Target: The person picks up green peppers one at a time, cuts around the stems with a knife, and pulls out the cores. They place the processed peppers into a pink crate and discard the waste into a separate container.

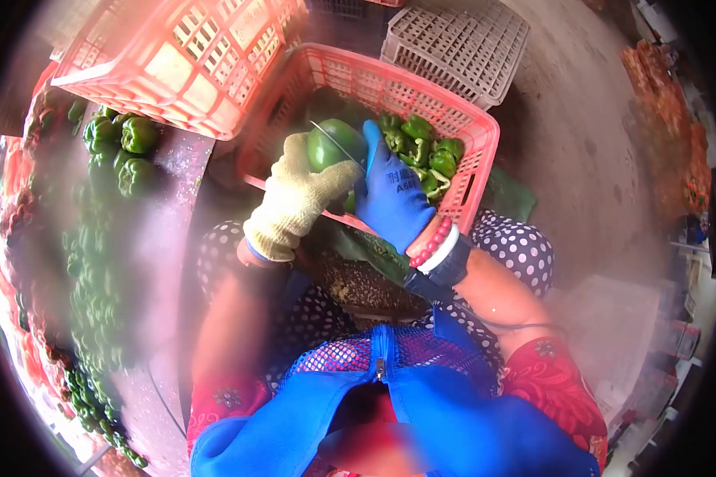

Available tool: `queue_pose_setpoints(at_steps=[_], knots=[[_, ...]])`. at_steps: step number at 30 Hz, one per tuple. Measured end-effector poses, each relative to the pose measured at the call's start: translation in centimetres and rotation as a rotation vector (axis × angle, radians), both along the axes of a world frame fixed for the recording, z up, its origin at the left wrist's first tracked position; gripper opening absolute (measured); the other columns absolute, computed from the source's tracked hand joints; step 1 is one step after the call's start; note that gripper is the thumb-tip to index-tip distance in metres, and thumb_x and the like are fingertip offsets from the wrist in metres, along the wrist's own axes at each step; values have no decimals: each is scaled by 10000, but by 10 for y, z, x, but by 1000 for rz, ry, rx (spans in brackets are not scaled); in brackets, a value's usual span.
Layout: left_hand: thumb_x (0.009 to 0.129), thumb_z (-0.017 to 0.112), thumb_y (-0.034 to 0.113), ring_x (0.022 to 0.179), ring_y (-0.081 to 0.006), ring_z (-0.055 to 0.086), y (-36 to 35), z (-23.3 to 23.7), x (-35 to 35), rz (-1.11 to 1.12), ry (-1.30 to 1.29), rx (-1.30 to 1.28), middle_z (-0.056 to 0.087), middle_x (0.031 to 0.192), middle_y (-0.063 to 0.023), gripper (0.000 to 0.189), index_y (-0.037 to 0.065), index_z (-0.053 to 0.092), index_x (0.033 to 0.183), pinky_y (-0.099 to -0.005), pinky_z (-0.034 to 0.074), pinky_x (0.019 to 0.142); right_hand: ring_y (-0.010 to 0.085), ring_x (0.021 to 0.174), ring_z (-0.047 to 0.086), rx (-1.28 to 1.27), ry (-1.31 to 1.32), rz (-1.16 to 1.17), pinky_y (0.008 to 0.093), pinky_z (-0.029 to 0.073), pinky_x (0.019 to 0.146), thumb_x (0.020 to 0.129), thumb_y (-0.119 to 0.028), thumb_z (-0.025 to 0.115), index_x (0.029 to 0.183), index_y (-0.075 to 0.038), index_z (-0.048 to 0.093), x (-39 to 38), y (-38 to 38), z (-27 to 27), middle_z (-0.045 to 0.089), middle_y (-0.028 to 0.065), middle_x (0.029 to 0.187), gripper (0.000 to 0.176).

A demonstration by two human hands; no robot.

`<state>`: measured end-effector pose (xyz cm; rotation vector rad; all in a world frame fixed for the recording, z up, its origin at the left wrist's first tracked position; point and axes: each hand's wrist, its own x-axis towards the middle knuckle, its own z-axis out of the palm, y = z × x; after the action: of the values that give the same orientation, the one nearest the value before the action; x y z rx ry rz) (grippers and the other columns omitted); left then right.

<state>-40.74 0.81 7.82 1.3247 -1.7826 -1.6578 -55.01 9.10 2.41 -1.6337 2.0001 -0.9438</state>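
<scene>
My left hand (298, 195), in a cream knitted glove, grips a smooth green bell pepper (328, 149). My right hand (391, 191) wears a blue coated glove and is closed around a knife, its handle hidden in the fingers. The thin knife blade (338, 141) lies slantwise across the pepper. Both hands are over a pink plastic crate (485, 151). Cut green peppers (426, 151) lie in the crate's right side, beside my right hand.
Another pink crate (163, 67) stands at upper left, and an upturned grey crate (457, 44) at the back. Whole green peppers (138, 135) sit on a surface to the left, with a long blurred heap (95, 270) of green produce nearer. Orange-brown sacks (668, 127) line the far right.
</scene>
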Motion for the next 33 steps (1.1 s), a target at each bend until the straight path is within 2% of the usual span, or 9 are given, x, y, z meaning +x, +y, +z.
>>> queue_pose_setpoints(at_steps=[6, 9, 12, 16, 17, 21, 24, 27, 33], knots=[[801, 831, 272, 877, -185, 701, -3, -2, 12, -28, 0, -64, 707, 1004, -103, 591, 8, 556, 1253, -329, 570, 778, 447, 951, 675, -127, 19, 98, 532, 545, 764, 841, -166, 719, 1570, 4, 97, -6, -5, -22, 605, 313, 1219, 972], [775, 844, 305, 949, -200, 697, 6, 4, 0, 71, -201, -108, 705, 1062, -123, 663, 11, 543, 1287, -348, 559, 852, 442, 958, 676, 305, -138, 41, 525, 547, 773, 847, -171, 715, 1566, 17, 123, 1, -6, 5, 616, 308, 1203, 950], [753, 852, 319, 942, -190, 697, 13, -4, -9, 79, -189, -276, 706, 1061, -137, 728, 9, 522, 1323, -355, 560, 853, 441, 951, 675, 179, 56, 58, 517, 547, 775, 863, -158, 689, 1556, 33, 162, 1, -7, -42, 627, 309, 1179, 891], [821, 807, 197, 900, -170, 689, 3, 20, 5, 230, 249, 116, 711, 1055, -97, 535, -4, 581, 1263, -309, 550, 818, 440, 929, 677, 71, -26, -34, 514, 548, 767, 890, -135, 644, 1550, 35, 185, 0, 5, -23, 641, 303, 1149, 822], [853, 783, 187, 885, -153, 680, -9, 5, 14, 230, 145, -44, 705, 1061, -82, 470, -9, 605, 1242, -287, 539, 805, 443, 890, 679, 80, -12, -47, 519, 547, 739, 903, -129, 629, 1542, -8, 263, -1, 9, -26, 645, 293, 1141, 746], [824, 810, 213, 970, -149, 651, -26, 4, 37, 137, 340, 98, 684, 1072, -70, 540, 6, 589, 1271, -299, 520, 881, 395, 930, 718, -56, -234, 12, 473, 570, 816, 934, -230, 687, 1466, -63, 453, -18, 17, -66, 669, 253, 1220, 604], [796, 833, 198, 1018, -162, 624, -12, 16, 27, 7, 208, 128, 667, 1113, -58, 615, 16, 563, 1318, -310, 507, 923, 249, 882, 716, -19, -993, 55, 389, 582, 758, 921, -293, 744, 1445, -58, 482, -31, 0, -24, 721, 129, 1140, 631], [785, 828, 132, 1075, -168, 614, -5, -9, 17, -106, 170, -64, 641, 1189, -74, 683, 15, 509, 1377, -328, 505, 952, 124, 759, 641, -175, -949, 220, 292, 531, 626, 896, -290, 781, 1430, -63, 509, -29, -18, -8, 698, 32, 992, 640], [810, 765, 135, 1118, -232, 622, -16, -18, 13, -130, 604, 266, 625, 1231, -105, 682, 10, 468, 1411, -381, 522, 973, 72, 586, 567, 26, -1333, 147, 212, 454, 517, 904, -337, 758, 1355, -54, 571, -39, -18, 14, 659, 4, 838, 564]])
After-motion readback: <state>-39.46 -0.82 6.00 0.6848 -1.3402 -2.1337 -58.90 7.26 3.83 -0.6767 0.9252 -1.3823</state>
